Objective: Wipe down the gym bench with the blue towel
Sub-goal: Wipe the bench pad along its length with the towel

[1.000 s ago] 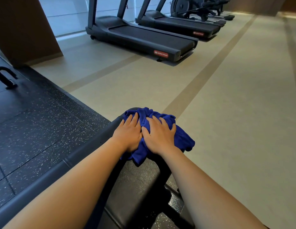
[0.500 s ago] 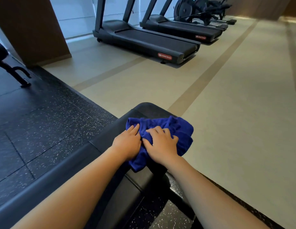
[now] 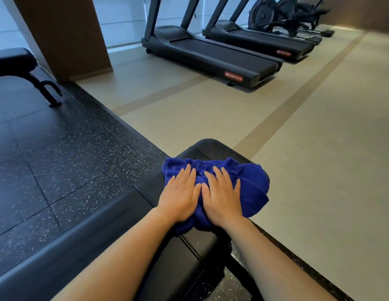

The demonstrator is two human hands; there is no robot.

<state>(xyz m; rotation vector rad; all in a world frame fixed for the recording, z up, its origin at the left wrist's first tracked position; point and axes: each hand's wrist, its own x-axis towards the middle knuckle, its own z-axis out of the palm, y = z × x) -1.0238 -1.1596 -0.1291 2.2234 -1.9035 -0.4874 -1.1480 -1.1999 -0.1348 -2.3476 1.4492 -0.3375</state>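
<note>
A bunched blue towel (image 3: 252, 185) lies on the black padded gym bench (image 3: 213, 146), a little short of its far rounded end. My left hand (image 3: 180, 196) and my right hand (image 3: 221, 194) rest side by side on the towel, palms down, fingers spread flat and pressing it onto the pad. The towel covers the full width of the pad and hangs slightly over its right edge. The bench runs from under my arms away from me; its near part is hidden by my forearms.
Black speckled rubber flooring (image 3: 59, 161) lies left of the bench, beige floor (image 3: 330, 159) to the right. Two treadmills (image 3: 211, 55) and exercise bikes (image 3: 287, 16) stand at the back. Another black bench (image 3: 13, 61) sits far left beside a brown pillar (image 3: 65, 33).
Both hands have drawn the towel back toward me from the bench's far end, uncovering the end of the pad. The fingers have flattened and spread on the cloth.
</note>
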